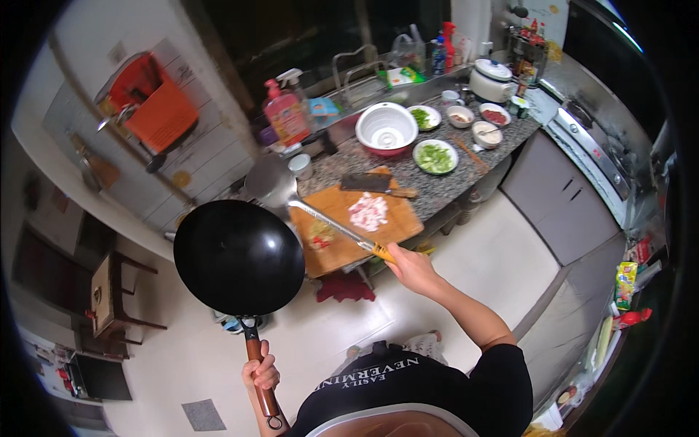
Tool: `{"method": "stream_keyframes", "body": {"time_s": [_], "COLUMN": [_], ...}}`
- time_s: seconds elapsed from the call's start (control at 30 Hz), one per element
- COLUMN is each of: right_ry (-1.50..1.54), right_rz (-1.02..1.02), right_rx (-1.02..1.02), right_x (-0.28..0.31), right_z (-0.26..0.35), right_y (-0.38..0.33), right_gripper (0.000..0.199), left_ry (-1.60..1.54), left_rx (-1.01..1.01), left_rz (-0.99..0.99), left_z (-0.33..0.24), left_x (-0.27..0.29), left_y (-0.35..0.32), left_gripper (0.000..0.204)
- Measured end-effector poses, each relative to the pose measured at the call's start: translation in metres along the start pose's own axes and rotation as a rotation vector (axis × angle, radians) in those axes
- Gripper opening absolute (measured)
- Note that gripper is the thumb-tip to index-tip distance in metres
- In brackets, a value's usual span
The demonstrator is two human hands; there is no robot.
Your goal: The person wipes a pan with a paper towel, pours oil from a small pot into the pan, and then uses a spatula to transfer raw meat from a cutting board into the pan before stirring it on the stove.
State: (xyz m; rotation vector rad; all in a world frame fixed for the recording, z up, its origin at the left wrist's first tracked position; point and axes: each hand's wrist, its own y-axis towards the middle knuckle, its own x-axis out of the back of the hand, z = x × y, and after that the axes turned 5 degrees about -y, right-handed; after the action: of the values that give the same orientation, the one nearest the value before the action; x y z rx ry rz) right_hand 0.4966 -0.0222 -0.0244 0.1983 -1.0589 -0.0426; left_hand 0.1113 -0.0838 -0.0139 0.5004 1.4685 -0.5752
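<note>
My left hand grips the brown wooden handle of a black wok, held out level above the floor; its dark inside looks bare. My right hand holds the yellow end of a long metal spatula, whose broad blade is raised over the left end of the counter. Below the spatula's shaft lies a wooden cutting board with a heap of chopped pink meat, a small pile of chopped bits and a cleaver.
On the granite counter stand a white bowl in a red basin, plates of chopped greens, several small bowls, a white rice cooker and a pink detergent bottle. A stove lies right; a wooden chair stands left.
</note>
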Motion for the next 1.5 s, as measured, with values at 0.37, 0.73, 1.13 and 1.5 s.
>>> {"method": "stream_keyframes", "body": {"time_s": [0.37,0.73,1.13,1.5], "right_ry": [-0.077,-0.115,-0.112,-0.088], "right_rz": [-0.114,-0.254,-0.571,-0.698], "right_rx": [-0.267,-0.831,-1.265,-1.229], "right_x": [0.177,0.311,0.442,0.599], "right_z": [-0.201,-0.368,-0.526,-0.808], "right_y": [-0.144,-0.207,-0.233,-0.212], "right_gripper": [0.019,0.029,0.029,0.028], "left_ry": [-0.34,-0.383,-0.704,-0.762], "left_rx": [0.502,1.233,1.649,1.711], "left_rz": [0.206,-0.015,-0.105,0.072], "left_z": [0.225,0.413,0.651,0.904], "left_x": [0.011,0.04,0.033,0.043], "left_y": [0.235,0.532,0.811,1.043], "left_gripper": [0.024,0.02,0.02,0.015]}}
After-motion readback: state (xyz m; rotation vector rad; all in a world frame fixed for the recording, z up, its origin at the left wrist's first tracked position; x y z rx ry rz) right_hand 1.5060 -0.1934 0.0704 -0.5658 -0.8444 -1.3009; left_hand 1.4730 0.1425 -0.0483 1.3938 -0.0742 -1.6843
